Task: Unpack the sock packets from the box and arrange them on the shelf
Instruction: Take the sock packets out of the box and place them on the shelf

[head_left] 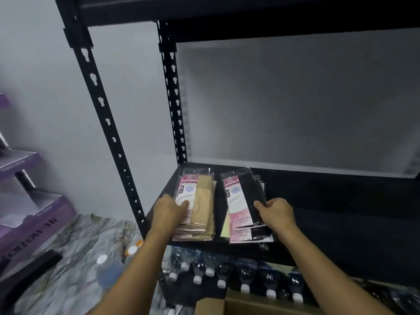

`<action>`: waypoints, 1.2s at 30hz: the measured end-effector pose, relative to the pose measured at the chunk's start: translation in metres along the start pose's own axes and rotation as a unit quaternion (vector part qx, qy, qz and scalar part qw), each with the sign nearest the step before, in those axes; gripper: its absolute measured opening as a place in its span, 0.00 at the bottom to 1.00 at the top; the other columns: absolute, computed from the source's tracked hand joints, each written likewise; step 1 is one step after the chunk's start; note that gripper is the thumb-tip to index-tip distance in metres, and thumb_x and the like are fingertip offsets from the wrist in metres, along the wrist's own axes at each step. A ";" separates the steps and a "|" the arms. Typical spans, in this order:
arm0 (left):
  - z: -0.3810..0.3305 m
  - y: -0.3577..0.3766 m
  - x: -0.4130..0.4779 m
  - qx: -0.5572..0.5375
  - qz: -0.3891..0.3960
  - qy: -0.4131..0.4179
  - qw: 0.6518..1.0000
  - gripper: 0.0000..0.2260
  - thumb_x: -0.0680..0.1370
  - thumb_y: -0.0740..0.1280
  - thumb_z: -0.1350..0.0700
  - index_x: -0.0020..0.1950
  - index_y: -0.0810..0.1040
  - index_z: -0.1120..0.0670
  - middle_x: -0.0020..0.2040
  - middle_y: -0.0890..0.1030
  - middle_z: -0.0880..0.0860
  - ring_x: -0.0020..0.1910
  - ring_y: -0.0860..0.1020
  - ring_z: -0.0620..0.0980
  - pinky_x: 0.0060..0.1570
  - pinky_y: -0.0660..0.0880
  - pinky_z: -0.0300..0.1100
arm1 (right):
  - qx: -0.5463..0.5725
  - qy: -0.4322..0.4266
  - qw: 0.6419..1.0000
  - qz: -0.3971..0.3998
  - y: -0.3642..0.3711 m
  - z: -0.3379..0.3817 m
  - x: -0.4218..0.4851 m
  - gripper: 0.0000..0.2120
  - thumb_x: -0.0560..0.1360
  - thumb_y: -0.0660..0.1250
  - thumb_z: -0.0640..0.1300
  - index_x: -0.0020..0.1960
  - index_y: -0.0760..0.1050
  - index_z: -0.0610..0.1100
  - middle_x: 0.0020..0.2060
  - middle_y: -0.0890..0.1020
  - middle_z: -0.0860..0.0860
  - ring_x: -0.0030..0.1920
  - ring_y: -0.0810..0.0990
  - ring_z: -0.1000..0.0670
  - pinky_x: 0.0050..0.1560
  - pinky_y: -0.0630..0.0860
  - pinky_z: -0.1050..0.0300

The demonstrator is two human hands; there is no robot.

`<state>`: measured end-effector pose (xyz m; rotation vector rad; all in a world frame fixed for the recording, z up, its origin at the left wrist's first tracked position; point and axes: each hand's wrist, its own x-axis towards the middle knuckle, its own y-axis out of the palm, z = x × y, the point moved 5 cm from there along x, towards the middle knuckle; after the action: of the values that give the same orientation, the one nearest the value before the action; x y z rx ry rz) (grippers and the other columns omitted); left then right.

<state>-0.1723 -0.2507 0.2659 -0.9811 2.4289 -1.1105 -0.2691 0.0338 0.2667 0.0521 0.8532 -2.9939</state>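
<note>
arranging step: the left hand (168,212) lies on the beige packet stack (202,208) on the shelf (329,201), its grip too blurred to tell. the right hand (276,214) pinches the black packet stack (247,201) just beside it. next, i'd judge, square both stacks, then go back to the box (250,303).

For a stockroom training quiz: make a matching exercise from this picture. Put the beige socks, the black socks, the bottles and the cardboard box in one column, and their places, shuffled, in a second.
Column one
1. beige socks
2. black socks
3. bottles
4. cardboard box

Column two
A. on the level below the shelf
B. on the shelf, pinched by the right hand
C. at the bottom edge of the view, nearest the person
D. on the shelf, under the left hand

Pairs: 1-D, 2-B, 3-A, 4-C
</note>
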 end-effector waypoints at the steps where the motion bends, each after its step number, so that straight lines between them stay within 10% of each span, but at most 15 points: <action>1: 0.002 0.001 0.001 0.001 0.003 -0.001 1.000 0.22 0.76 0.69 0.48 0.60 0.75 0.64 0.56 0.81 0.60 0.53 0.79 0.59 0.46 0.75 0.45 | -0.007 0.000 1.000 -0.001 0.000 -0.001 0.000 0.17 0.73 0.69 0.50 0.36 0.78 0.36 0.34 0.82 0.44 0.32 0.78 0.48 0.28 0.70 0.60; 7: 0.004 -0.014 -0.013 -0.010 -0.043 0.026 0.999 0.26 0.76 0.67 0.42 0.66 0.71 0.59 0.62 0.75 0.61 0.58 0.75 0.61 0.58 0.75 0.57 | -0.004 -0.020 1.000 -0.021 -0.010 -0.007 -0.006 0.27 0.72 0.65 0.60 0.62 0.72 0.41 0.57 0.77 0.43 0.55 0.78 0.44 0.56 0.76 0.50; 14: -0.010 -0.009 -0.136 -0.162 -0.098 0.193 0.963 0.16 0.77 0.69 0.49 0.62 0.73 0.52 0.60 0.72 0.52 0.63 0.70 0.52 0.62 0.71 0.52 | 0.049 -0.118 0.987 -0.095 -0.056 -0.040 -0.086 0.09 0.73 0.67 0.54 0.49 0.74 0.50 0.46 0.78 0.50 0.48 0.77 0.51 0.48 0.76 0.55; 27: 0.052 0.168 -0.260 -0.210 0.283 0.107 0.930 0.11 0.77 0.70 0.58 0.57 0.74 0.51 0.50 0.78 0.50 0.49 0.77 0.45 0.46 0.73 0.27 | 0.033 0.014 0.997 0.067 -0.061 -0.252 -0.179 0.12 0.71 0.72 0.39 0.50 0.75 0.51 0.45 0.80 0.52 0.46 0.78 0.50 0.49 0.76 0.57; 36: 0.087 0.233 -0.254 -0.138 0.343 0.087 0.925 0.15 0.71 0.75 0.52 0.55 0.75 0.49 0.46 0.78 0.50 0.48 0.77 0.48 0.51 0.74 0.35 | 0.006 0.043 0.996 0.079 -0.058 -0.299 -0.169 0.14 0.70 0.74 0.43 0.52 0.75 0.50 0.44 0.79 0.57 0.45 0.77 0.51 0.52 0.76 0.51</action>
<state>-0.0520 -0.0140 0.0295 -0.0363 2.7722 -0.6296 -0.0948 0.2439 0.0496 0.2399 0.7970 -2.8680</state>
